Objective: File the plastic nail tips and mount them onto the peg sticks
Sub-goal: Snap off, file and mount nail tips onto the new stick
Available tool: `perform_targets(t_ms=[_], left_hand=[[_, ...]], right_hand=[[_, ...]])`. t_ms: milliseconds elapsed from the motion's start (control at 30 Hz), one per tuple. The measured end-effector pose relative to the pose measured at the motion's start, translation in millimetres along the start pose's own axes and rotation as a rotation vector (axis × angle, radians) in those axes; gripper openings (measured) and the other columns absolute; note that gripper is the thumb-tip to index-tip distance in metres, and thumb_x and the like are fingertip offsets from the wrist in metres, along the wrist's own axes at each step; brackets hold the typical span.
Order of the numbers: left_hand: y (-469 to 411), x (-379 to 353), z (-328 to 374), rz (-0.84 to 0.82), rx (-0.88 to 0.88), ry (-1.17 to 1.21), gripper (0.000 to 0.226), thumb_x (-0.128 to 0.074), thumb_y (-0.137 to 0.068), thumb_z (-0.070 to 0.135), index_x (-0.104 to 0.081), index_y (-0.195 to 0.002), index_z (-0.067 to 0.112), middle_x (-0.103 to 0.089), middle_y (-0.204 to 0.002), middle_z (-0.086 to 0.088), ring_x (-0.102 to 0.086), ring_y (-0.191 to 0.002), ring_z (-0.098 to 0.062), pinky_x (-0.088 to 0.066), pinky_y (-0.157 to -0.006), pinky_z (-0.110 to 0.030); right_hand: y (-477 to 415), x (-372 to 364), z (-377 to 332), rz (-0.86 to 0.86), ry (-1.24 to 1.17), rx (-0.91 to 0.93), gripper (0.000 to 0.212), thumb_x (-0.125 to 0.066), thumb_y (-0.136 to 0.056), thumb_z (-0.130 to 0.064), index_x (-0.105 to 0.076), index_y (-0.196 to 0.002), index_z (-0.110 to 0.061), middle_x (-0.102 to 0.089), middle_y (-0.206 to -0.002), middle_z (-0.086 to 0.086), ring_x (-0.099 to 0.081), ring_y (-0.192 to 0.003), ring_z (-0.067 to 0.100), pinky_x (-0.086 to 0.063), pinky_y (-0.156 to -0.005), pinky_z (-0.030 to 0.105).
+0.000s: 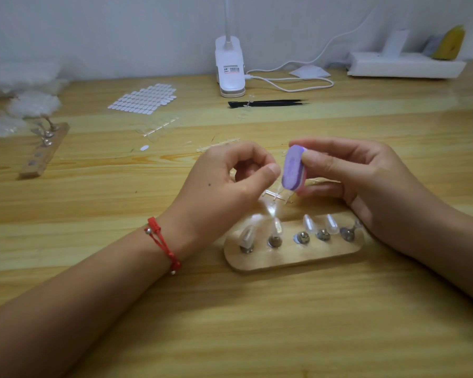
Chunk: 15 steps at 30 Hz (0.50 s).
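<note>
My right hand (352, 175) pinches a small purple filing block (292, 169) between thumb and fingers. Just left of it, my left hand (230, 175) has thumb and fingers curled together, pinching a clear nail tip that is mostly hidden and blurred. Below both hands lies a wooden peg holder (292, 257) with a row of metal pegs; several carry clear nail tips (309, 223). A clear sprue of nail tips (277, 196) lies on the table under the file.
A sheet of white adhesive tabs (144, 99) and black tweezers (268, 103) lie farther back. A white clip lamp (230, 69) with cable stands at the rear. A second wooden peg holder (44, 151) sits at the left beside white fluffy material (25, 102). Empty clear sprues (219, 145) lie mid-table.
</note>
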<state>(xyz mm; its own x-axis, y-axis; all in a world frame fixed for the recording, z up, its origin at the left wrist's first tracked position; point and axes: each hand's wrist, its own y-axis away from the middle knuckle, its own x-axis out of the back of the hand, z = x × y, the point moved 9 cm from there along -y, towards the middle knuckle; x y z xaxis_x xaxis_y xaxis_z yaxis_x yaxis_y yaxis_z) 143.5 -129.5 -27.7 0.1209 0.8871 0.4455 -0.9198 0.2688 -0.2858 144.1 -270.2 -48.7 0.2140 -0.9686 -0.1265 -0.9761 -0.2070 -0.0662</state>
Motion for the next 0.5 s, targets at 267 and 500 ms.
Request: perform_targets(t_ms=[267, 500], left_hand=[[1.2, 1.2, 4.1, 0.005, -0.011, 0.035, 0.016, -0.064, -0.087, 0.009, -0.063, -0.072, 0.014, -0.042, -0.058, 0.007, -0.038, -0.047, 0.000, -0.031, -0.052, -0.007], [1.6, -6.1, 3.8, -0.050, -0.036, -0.025, 0.012, -0.068, -0.085, 0.016, -0.066, -0.073, 0.017, -0.042, -0.055, 0.013, -0.040, -0.052, -0.001, -0.031, -0.055, -0.009]], right_hand=[[-2.0, 5.3, -0.7, 0.046, -0.062, 0.003, 0.021, -0.070, -0.068, -0.025, -0.079, -0.086, -0.017, -0.075, -0.081, 0.005, -0.071, -0.074, 0.012, -0.055, -0.060, 0.021], [-2.1, 9.6, -0.2, 0.099, -0.088, 0.018, 0.024, -0.070, -0.068, -0.023, -0.076, -0.090, -0.014, -0.075, -0.079, 0.004, -0.070, -0.071, 0.011, -0.055, -0.060, 0.019]])
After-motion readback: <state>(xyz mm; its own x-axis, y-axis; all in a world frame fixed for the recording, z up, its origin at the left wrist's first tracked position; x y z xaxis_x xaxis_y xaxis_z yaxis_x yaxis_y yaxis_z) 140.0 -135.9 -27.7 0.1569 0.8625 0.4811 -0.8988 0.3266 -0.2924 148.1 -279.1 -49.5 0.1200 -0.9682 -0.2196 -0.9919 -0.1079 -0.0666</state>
